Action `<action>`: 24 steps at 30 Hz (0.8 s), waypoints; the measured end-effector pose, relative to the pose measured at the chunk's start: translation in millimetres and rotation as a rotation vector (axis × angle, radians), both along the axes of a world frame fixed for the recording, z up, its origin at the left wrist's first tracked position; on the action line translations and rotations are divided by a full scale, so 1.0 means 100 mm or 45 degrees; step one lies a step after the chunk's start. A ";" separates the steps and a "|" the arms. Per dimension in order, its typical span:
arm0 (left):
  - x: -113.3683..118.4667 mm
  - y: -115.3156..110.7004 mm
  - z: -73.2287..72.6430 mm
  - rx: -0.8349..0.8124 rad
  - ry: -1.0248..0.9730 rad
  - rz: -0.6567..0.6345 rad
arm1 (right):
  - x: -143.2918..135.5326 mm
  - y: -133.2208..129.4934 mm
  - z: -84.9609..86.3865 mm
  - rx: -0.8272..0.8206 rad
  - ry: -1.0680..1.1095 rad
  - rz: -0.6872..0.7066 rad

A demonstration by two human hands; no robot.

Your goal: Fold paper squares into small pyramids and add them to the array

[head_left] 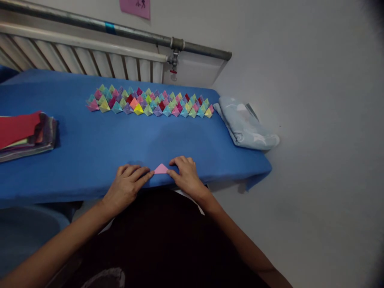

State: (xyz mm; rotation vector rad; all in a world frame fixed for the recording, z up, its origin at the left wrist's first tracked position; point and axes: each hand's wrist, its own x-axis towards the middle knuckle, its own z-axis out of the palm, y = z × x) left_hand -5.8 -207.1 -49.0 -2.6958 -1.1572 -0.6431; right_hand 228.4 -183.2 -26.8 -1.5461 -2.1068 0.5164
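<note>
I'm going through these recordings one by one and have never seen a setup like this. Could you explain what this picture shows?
There's no machine: a person works bare-handed, seen from a camera worn on the head, looking forward and down. The left hand and right hand touch opposite lower corners of a pink paper triangle; whether it is pinched or pressed down, I can't tell. It is near the close edge of a blue cloth. Farther back are rows of colourful folded shapes. A pile of coloured sheets lies left, a folded pale-blue cloth right.
</note>
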 end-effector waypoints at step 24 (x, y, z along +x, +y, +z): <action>0.32 0.60 0.26 -0.567 -0.047 -0.255 | 0.14 -0.01 0.04 -0.015 0.359 -0.091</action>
